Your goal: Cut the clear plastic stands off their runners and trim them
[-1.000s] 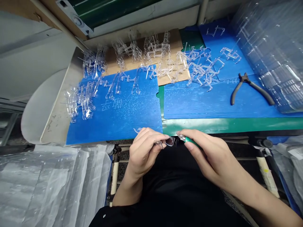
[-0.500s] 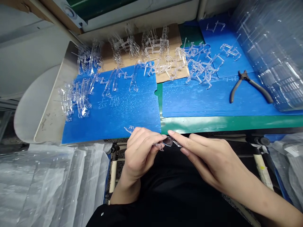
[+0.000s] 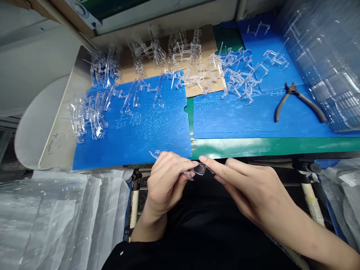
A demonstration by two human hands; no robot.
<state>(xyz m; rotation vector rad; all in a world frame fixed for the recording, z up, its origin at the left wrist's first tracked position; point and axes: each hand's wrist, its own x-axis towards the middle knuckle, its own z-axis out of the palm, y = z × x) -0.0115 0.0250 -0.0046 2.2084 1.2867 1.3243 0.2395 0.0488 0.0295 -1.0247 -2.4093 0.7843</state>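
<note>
Just in front of the bench edge, my left hand [image 3: 168, 180] is closed around a clear plastic part [image 3: 200, 169], whose ends stick out past the fingers on both sides. My right hand [image 3: 244, 183] pinches the right end of this part between thumb and forefinger. Much of the part is hidden by the fingers, so its full shape cannot be made out. Beyond my left hand, clear curved plastic pieces [image 3: 97, 116] lie grouped on a blue sheet [image 3: 160, 131].
Clear plastic runners [image 3: 242, 80] lie tangled on the cardboard [image 3: 208, 90] and blue sheets. Black-handled side cutters [image 3: 294, 99] rest open at the right. Clear trays [image 3: 332, 71] are stacked at the far right. Plastic-wrapped stacks [image 3: 70, 217] stand at lower left.
My right fingers have shifted slightly on the part's right end, and less of that end shows. My left hand keeps its hold. The view has moved very little.
</note>
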